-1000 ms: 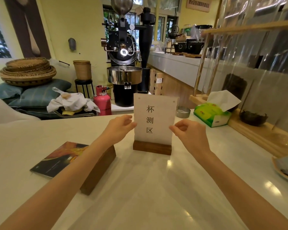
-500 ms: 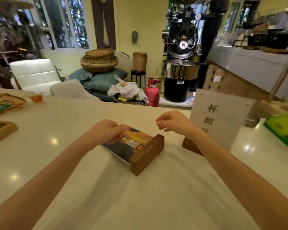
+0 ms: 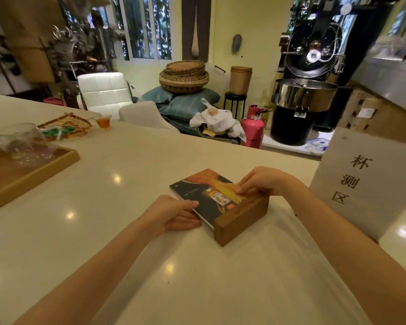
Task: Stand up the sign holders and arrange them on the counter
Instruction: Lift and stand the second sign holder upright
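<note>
A sign holder with a dark, orange-printed card (image 3: 203, 191) and a wooden block base (image 3: 242, 219) lies flat on the white counter (image 3: 127, 165). My left hand (image 3: 174, 213) grips the card's near left edge. My right hand (image 3: 263, 181) rests its fingers on the card's right side, close to the wooden base. A second sign holder, a white card with black characters (image 3: 361, 181), stands upright at the right; my right forearm hides its base.
A wooden tray (image 3: 33, 170) holding a glass pitcher (image 3: 19, 139) sits at the left. Behind it are a woven dish (image 3: 66, 125) and a small glass of tea (image 3: 103, 121). Past the counter's far edge stand chairs, a pink gas cylinder (image 3: 252, 130) and a black roaster (image 3: 307, 85).
Both hands left the upright white sign and moved left to the flat sign holder. The left hand took its edge; the right hand came down on it. My view turned left.
</note>
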A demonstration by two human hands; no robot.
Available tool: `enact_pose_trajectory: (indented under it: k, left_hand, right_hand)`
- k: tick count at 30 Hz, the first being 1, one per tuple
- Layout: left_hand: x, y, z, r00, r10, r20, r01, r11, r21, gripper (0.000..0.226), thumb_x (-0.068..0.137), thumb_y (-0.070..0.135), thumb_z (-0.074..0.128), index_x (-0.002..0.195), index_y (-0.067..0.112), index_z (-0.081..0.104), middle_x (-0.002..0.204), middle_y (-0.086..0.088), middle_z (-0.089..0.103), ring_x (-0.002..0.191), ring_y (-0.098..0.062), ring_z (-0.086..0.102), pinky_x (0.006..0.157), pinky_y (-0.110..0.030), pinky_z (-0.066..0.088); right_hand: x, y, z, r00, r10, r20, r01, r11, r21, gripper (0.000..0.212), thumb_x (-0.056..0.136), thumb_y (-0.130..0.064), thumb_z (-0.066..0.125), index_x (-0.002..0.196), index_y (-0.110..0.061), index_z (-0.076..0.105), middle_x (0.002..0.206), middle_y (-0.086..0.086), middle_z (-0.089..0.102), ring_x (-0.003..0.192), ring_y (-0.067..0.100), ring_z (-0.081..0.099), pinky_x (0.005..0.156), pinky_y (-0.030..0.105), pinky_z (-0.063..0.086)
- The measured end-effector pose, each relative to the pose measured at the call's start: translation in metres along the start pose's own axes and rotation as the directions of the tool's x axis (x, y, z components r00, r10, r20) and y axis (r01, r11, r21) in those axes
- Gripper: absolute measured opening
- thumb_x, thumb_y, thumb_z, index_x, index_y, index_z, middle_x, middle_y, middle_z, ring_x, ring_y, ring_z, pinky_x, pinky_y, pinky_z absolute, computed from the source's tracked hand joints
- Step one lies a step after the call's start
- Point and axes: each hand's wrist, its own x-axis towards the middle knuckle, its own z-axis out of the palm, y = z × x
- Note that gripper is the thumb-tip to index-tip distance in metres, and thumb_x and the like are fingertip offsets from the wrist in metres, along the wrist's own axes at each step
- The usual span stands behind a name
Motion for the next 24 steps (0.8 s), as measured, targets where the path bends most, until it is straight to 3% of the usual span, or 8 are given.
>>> enact_pose_trajectory:
  k: [5, 8, 10, 12, 16, 18, 21, 24]
  left_hand:
    - [-0.001, 0.002, 0.017, 0.991, 0.102, -0.082, -0.108, 0.991, -0.082, 0.02, 0.067, 0.001, 0.07, 0.081, -0.01, 0.061, 0.065, -0.017, 0.069, 0.055, -0.021, 0.068, 0.046, -0.024, 0.055]
    - [-0.005, 0.009, 0.026, 0.968, 0.208, -0.139, -0.218, 0.974, -0.056, 0.016, 0.067, -0.001, 0.069, 0.077, -0.009, 0.059, 0.072, -0.019, 0.065, 0.053, -0.019, 0.067, 0.045, -0.023, 0.055]
    - [-0.009, 0.016, 0.031, 0.94, 0.283, -0.191, -0.286, 0.958, 0.012, 0.012, 0.067, -0.001, 0.07, 0.071, -0.002, 0.058, 0.077, -0.018, 0.065, 0.062, -0.022, 0.068, 0.049, -0.025, 0.057]
    - [-0.014, 0.021, 0.035, 0.902, 0.361, -0.238, -0.352, 0.933, 0.08, 0.014, 0.065, 0.001, 0.071, 0.068, 0.004, 0.058, 0.078, -0.017, 0.064, 0.069, -0.025, 0.067, 0.057, -0.03, 0.058]
    - [-0.025, 0.023, 0.046, 0.823, 0.506, -0.258, -0.471, 0.862, 0.187, 0.017, 0.063, 0.005, 0.074, 0.07, 0.011, 0.06, 0.07, -0.014, 0.067, 0.063, -0.024, 0.068, 0.067, -0.039, 0.058]
    - [-0.031, 0.02, 0.05, 0.779, 0.577, -0.244, -0.52, 0.813, 0.263, 0.017, 0.064, 0.01, 0.075, 0.072, 0.015, 0.06, 0.069, -0.009, 0.068, 0.058, -0.017, 0.068, 0.063, -0.033, 0.057]
    - [-0.042, 0.015, 0.057, 0.711, 0.67, -0.214, -0.583, 0.731, 0.355, 0.017, 0.066, 0.014, 0.074, 0.074, 0.02, 0.06, 0.066, 0.004, 0.066, 0.055, -0.004, 0.065, 0.051, -0.012, 0.051]
    - [-0.052, 0.01, 0.064, 0.653, 0.734, -0.184, -0.637, 0.665, 0.391, 0.017, 0.067, 0.013, 0.073, 0.076, 0.02, 0.06, 0.067, 0.008, 0.063, 0.063, -0.004, 0.064, 0.052, -0.011, 0.051]
  right_hand:
    - [-0.006, 0.001, 0.0, 0.997, -0.015, -0.081, 0.011, 0.999, -0.052, 0.01, 0.072, -0.019, 0.072, 0.082, -0.017, 0.069, 0.078, -0.003, 0.065, 0.076, 0.012, 0.057, 0.074, 0.03, 0.043]
    - [-0.017, 0.001, -0.004, 0.988, -0.046, -0.148, 0.045, 0.999, -0.01, 0.021, 0.073, -0.017, 0.072, 0.093, -0.014, 0.068, 0.077, -0.004, 0.063, 0.073, 0.01, 0.055, 0.058, 0.024, 0.04]
    - [-0.025, 0.002, -0.006, 0.974, -0.093, -0.205, 0.103, 0.994, 0.039, 0.023, 0.073, -0.015, 0.072, 0.096, -0.013, 0.067, 0.079, -0.004, 0.061, 0.074, 0.011, 0.056, 0.054, 0.022, 0.042]
    - [-0.033, 0.006, -0.006, 0.955, -0.144, -0.261, 0.174, 0.98, 0.095, 0.022, 0.072, -0.013, 0.072, 0.093, -0.014, 0.066, 0.081, -0.003, 0.062, 0.075, 0.01, 0.058, 0.05, 0.019, 0.046]
    - [-0.05, 0.015, -0.006, 0.914, -0.195, -0.355, 0.284, 0.934, 0.217, 0.02, 0.072, -0.009, 0.073, 0.086, -0.019, 0.063, 0.081, -0.003, 0.064, 0.073, 0.008, 0.061, 0.042, 0.01, 0.047]
    - [-0.059, 0.021, -0.005, 0.895, -0.213, -0.391, 0.321, 0.917, 0.236, 0.02, 0.072, -0.009, 0.072, 0.086, -0.02, 0.062, 0.083, -0.003, 0.064, 0.075, 0.008, 0.062, 0.044, 0.009, 0.048]
    - [-0.072, 0.029, -0.001, 0.867, -0.248, -0.431, 0.372, 0.899, 0.231, 0.02, 0.073, -0.011, 0.072, 0.084, -0.024, 0.062, 0.083, -0.005, 0.065, 0.074, 0.006, 0.064, 0.048, 0.009, 0.049]
    - [-0.084, 0.038, 0.006, 0.825, -0.298, -0.48, 0.444, 0.867, 0.226, 0.019, 0.075, -0.011, 0.07, 0.084, -0.024, 0.061, 0.082, -0.005, 0.067, 0.07, 0.005, 0.068, 0.053, 0.011, 0.052]
